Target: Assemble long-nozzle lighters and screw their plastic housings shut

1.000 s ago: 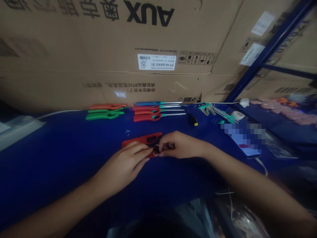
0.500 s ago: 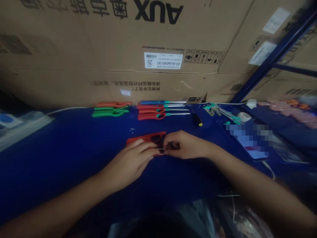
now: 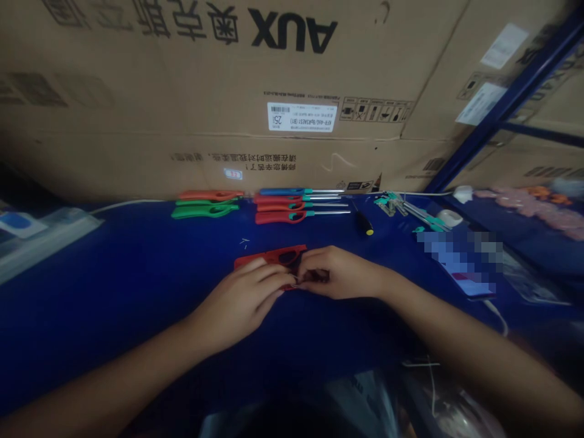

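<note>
A red lighter casing [image 3: 270, 255] lies flat on the blue work surface, with a trigger opening near its right end. My left hand [image 3: 249, 298] is closed over its lower side, fingers bent around the near edge and hiding much of it. At the casing's right end, my right hand [image 3: 335, 272] makes a pinch, thumb and forefinger close to the left fingertips. A small, thin, pale part [image 3: 295, 281] shows between the fingertips of both hands, too small to name. What the right fingers grip is mostly hidden.
Behind the hands lie several long-nosed lighters [image 3: 280, 216], green and red handles [image 3: 205, 210], and a black screwdriver [image 3: 364, 223]. Teal-and-metal lighter parts [image 3: 424, 214] and a phone [image 3: 460, 267] are to the right. A cardboard box [image 3: 205, 109] forms the back wall.
My right hand has shifted slightly left, its fingertips now nearer the left ones. Less of the thin pale part shows between them. The whole view has moved slightly.
</note>
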The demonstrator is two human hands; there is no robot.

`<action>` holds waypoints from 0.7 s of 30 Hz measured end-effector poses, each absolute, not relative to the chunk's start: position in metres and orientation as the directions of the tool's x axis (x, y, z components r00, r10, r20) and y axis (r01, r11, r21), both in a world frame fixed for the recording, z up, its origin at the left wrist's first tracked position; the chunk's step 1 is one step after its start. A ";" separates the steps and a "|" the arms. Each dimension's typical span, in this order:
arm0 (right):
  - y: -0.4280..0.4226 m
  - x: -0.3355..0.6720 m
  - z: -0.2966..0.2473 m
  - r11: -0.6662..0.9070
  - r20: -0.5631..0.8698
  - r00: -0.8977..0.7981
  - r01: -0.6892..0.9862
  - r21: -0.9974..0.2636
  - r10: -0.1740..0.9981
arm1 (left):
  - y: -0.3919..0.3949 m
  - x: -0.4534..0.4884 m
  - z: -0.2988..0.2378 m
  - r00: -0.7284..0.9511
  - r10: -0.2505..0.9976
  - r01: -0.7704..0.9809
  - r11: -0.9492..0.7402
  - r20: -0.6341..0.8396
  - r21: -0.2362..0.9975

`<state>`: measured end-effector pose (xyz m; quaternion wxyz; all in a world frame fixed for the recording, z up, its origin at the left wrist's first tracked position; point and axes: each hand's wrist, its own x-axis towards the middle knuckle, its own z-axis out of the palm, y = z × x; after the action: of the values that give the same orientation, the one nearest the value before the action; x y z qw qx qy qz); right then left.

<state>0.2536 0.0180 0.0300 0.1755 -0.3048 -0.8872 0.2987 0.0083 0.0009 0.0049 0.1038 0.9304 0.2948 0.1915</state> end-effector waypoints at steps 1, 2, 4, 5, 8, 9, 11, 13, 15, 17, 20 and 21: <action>0.018 0.253 0.031 0.627 0.124 -0.747 0.441 -0.642 0.653 | 0.001 0.008 0.005 0.753 0.590 0.511 -0.803 0.291 0.308; 0.017 0.253 0.031 0.619 0.119 -0.741 0.449 -0.645 0.661 | 0.001 0.008 0.005 0.753 0.593 0.513 -0.801 0.286 0.309; 0.017 0.253 0.032 0.611 0.108 -0.734 0.464 -0.641 0.670 | 0.000 0.008 0.005 0.751 0.598 0.520 -0.796 0.279 0.310; 0.017 0.253 0.033 0.613 0.106 -0.734 0.467 -0.637 0.670 | 0.000 0.008 0.004 0.751 0.599 0.520 -0.796 0.280 0.310; 0.017 0.253 0.033 0.626 0.099 -0.743 0.476 -0.617 0.662 | 0.001 0.008 0.004 0.752 0.594 0.515 -0.800 0.285 0.309; 0.016 0.253 0.033 0.632 0.095 -0.745 0.483 -0.606 0.660 | 0.001 0.008 0.004 0.753 0.592 0.513 -0.801 0.287 0.308; 0.016 0.253 0.033 0.639 0.085 -0.744 0.503 -0.582 0.662 | 0.001 0.008 0.004 0.755 0.589 0.510 -0.804 0.289 0.306; 0.015 0.252 0.032 0.642 0.079 -0.733 0.532 -0.552 0.676 | 0.001 0.009 0.004 0.754 0.589 0.511 -0.804 0.291 0.303; 0.015 0.251 0.031 0.642 0.077 -0.713 0.572 -0.511 0.697 | 0.001 0.009 0.005 0.751 0.591 0.512 -0.803 0.294 0.306; 0.015 0.250 0.029 0.636 0.071 -0.693 0.609 -0.474 0.717 | 0.001 0.010 0.005 0.746 0.595 0.507 -0.798 0.299 0.325; 0.015 0.250 0.028 0.616 0.057 -0.672 0.637 -0.462 0.738 | 0.001 0.010 0.005 0.735 0.603 0.497 -0.790 0.310 0.360; 0.015 0.250 0.027 0.610 0.053 -0.667 0.643 -0.463 0.743 | 0.001 0.010 0.005 0.731 0.607 0.497 -0.787 0.312 0.365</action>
<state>0.2500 0.0148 0.0273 0.1208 -0.3896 -0.8891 0.2076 0.0104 0.0010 0.0049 0.1296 0.9213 0.2996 0.2114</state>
